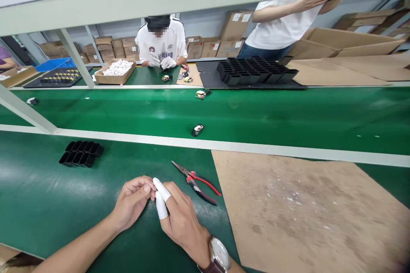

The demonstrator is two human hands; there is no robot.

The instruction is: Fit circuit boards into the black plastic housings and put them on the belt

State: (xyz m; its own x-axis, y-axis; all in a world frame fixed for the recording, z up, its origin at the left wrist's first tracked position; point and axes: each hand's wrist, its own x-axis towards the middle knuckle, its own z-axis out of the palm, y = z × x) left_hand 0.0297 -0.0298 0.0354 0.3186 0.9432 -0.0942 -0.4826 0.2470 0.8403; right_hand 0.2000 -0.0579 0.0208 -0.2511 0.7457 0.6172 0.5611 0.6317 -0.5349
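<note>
My left hand [133, 202] is closed in a pinch at the front of the green bench. A small thin piece shows at its fingertips, too little of it to name. My right hand [181, 217] meets it there, with white finger cots [162, 207] on its thumb and a finger. Those fingertips close on the same spot, and what lies between them is mostly hidden. Just beyond my right hand lies a pair of long-nose pliers [195, 179] with red and black handles. A block of black plastic cases [80, 153] stands farther left.
A stained brown board [307, 209] covers the right side. Past a white rail [144, 141] runs a green conveyor [288, 115] carrying small assemblies [197, 129]. Across it a person [162, 45] in white gloves works beside a box of white parts [115, 71] and black cases [253, 70]. Another person stands right.
</note>
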